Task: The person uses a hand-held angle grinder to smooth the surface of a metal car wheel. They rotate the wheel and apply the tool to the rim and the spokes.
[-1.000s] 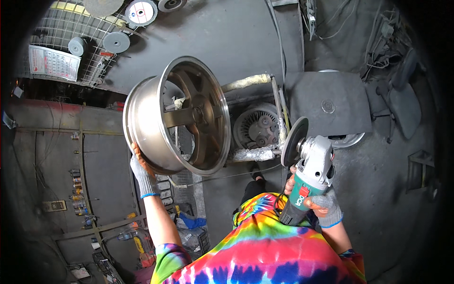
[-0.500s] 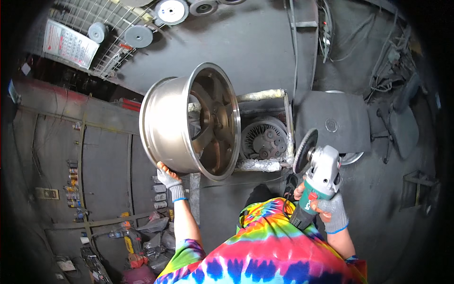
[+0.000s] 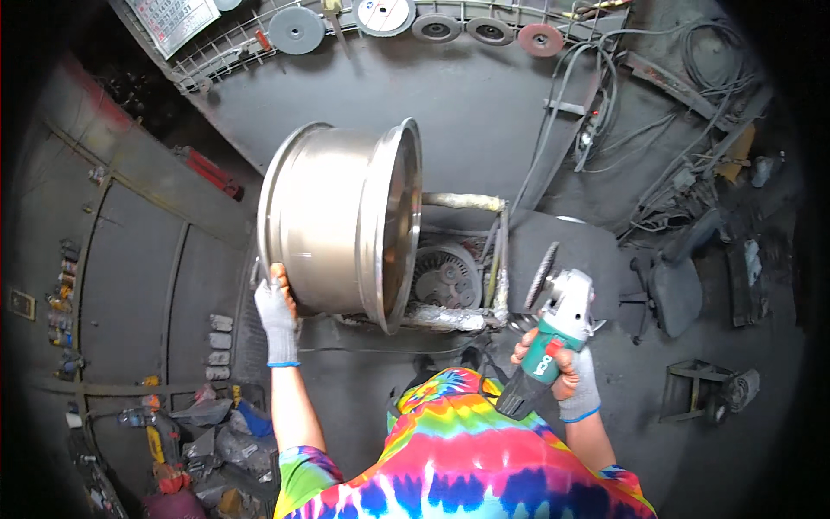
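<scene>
A bronze car wheel rim (image 3: 333, 221) with a bright machined lip rests tilted on its side on a stand, its barrel toward me and its spoked face turned to the right. My left hand (image 3: 278, 316), in a grey fingerless glove, grips the lower left edge of the wheel rim. In my right hand (image 3: 577, 385), also gloved, is a green and grey angle grinder (image 3: 546, 346), held by its body. Its round abrasive disc (image 3: 542, 275) points up and left, apart from the wheel rim.
The stand's wrapped frame (image 3: 450, 318) surrounds a dusty round part (image 3: 447, 275). Several discs (image 3: 296, 31) hang on a mesh rack along the top. At right are a chair (image 3: 679, 294), a fan (image 3: 739, 389) and cables (image 3: 605, 112). Tools and bags (image 3: 233, 450) fill the lower left.
The wheel rim now shows more of its barrel and less of its spoked face. My left hand stays on its edge. The grinder sits further left in view, and the whole view has shifted.
</scene>
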Demonstrator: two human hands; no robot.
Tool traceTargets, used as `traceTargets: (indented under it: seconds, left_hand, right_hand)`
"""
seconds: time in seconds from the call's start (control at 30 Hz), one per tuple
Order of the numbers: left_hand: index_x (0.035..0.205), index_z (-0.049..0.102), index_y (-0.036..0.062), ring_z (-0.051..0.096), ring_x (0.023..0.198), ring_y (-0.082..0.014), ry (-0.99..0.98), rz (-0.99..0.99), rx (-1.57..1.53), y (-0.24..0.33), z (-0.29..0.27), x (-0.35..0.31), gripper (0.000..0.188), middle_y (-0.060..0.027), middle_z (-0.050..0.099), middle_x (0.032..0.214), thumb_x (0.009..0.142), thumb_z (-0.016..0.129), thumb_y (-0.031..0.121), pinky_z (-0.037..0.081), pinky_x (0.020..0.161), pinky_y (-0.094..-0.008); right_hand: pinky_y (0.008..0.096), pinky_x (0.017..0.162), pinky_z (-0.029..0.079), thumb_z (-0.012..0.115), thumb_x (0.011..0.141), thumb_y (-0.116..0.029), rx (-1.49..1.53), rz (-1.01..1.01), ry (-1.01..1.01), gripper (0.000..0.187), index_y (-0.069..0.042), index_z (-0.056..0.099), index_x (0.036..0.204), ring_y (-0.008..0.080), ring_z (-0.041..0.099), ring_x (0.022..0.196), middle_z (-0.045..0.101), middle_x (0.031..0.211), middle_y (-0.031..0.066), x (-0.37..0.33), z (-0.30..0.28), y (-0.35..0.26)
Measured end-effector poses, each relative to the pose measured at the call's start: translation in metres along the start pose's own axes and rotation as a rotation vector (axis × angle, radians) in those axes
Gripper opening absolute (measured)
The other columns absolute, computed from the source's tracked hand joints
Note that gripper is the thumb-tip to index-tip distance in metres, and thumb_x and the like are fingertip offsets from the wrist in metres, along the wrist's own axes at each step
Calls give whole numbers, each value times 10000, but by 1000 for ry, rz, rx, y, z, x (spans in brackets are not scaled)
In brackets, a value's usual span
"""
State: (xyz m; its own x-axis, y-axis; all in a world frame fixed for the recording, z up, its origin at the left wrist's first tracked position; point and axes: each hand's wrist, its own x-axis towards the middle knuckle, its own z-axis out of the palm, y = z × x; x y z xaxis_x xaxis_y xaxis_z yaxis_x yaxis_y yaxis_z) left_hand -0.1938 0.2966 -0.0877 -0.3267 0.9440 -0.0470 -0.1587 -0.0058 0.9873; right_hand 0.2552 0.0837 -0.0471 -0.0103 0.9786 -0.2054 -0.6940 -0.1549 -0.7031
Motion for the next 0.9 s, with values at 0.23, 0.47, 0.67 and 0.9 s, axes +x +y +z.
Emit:
traceTargets:
  seconds: [0.23, 0.47, 0.67, 0.9]
  left_hand:
    - [1304, 529, -6, 552, 974, -120, 284, 455, 305, 47, -8, -36, 350, -70, 555, 1181, 961, 603, 7, 487, 842, -257]
    - [1273, 594, 1, 656, 1055, -316, -606, 560, 664, 84, 102, -188, 720, -193, 647, 1209, 721, 847, 389, 514, 944, -413]
    - [1355, 449, -43, 677, 1034, -389, -704, 144, 668, 21, 233, -218, 1000, -263, 646, 1163, 658, 883, 528, 547, 871, -429]
    - [1306, 477, -11, 701, 928, -375, -493, 115, 1016, -4, 290, -217, 899, -223, 668, 1067, 694, 832, 543, 567, 773, -450]
  right_hand:
    - [520, 935, 514, 929, 644, -336, -46, 4, -22, 1034, -21, 364, 1451, 343, 615, 1064, 602, 1183, 146, -3, 7, -1]
    - [487, 999, 445, 789, 791, -503, 91, -50, -254, 779, 4, 532, 1324, 296, 572, 1138, 602, 1221, 105, 49, 3, -18]
    - [459, 968, 511, 819, 789, -311, 176, -21, -247, 651, 0, 547, 1292, 275, 600, 1087, 606, 1192, 123, 106, 35, -41]
    - [491, 878, 544, 707, 867, -545, 451, 101, -271, 657, 15, 569, 1182, 310, 646, 973, 627, 1078, 140, 171, -29, -25]
